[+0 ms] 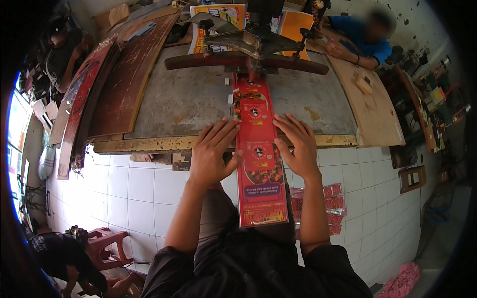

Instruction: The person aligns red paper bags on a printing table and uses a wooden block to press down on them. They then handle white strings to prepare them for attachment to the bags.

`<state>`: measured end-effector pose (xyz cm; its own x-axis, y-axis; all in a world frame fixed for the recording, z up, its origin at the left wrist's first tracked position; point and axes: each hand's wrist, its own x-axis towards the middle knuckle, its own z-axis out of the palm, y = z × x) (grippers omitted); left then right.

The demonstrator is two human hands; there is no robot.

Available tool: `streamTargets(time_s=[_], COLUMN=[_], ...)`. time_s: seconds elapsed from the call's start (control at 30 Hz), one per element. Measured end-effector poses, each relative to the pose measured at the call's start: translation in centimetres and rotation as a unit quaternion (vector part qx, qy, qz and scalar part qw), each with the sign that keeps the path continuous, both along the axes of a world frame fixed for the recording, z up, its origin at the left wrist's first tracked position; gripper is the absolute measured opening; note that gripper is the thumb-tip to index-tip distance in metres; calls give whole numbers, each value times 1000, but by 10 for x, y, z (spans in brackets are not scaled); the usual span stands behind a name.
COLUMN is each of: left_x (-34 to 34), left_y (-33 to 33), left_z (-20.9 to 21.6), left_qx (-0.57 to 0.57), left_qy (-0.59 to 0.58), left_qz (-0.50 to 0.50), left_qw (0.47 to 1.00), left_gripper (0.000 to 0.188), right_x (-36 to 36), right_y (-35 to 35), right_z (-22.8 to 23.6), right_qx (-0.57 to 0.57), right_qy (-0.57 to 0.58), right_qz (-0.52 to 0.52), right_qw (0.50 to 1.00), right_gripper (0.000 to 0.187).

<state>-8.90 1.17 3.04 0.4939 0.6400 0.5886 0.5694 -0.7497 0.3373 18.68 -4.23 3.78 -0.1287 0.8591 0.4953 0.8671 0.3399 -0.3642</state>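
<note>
A long red printed cardboard strip [257,134], perhaps a stack, lies lengthwise before me. Its far end reaches under the dark metal head of a screw press [251,42]; its near end juts past the table edge over my lap. Against its left edge rest the fingertips of my left hand [211,154], fingers stretched out and the thumb along the side. My right hand [299,149] lies along the right edge, its fingers extended too. Neither hand wraps round the strip. Two small pale blocks [230,99] sit left of the strip on the grey metal plate [174,94].
Worn wooden boards [131,74] lean over the table's left side. A plywood board [370,109] with a small wood block [364,85] covers the right. A person in blue [370,37] sits far right. Red packets [334,208] lie on the tiled floor; a red stool [107,246] stands lower left.
</note>
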Motion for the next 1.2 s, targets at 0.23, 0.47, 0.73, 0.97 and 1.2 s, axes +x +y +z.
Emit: streamTargets(time_s=[0.23, 0.47, 0.73, 0.97, 1.2], left_x=[1, 0, 3, -2, -2], left_y=[-2, -2, -2, -2, -2], left_z=[3, 5, 6, 4, 0], left_qx=[-1, -6, -8, -8, -2], left_qy=[8, 10, 9, 3, -2], left_qz=[9, 9, 6, 2, -1], left_qw=[1000, 1000, 1000, 1000, 1000], left_gripper=[56, 57, 56, 54, 56], right_x=[0, 1, 4, 0, -3], right_y=[0, 2, 0, 2, 0], right_z=[4, 2, 3, 3, 5], right_qx=[1, -3, -4, -3, -7], right_qy=[0, -3, -14, -3, -8], right_qz=[2, 6, 1, 5, -5], right_qw=[1000, 1000, 1000, 1000, 1000], right_gripper=[44, 46, 46, 44, 43])
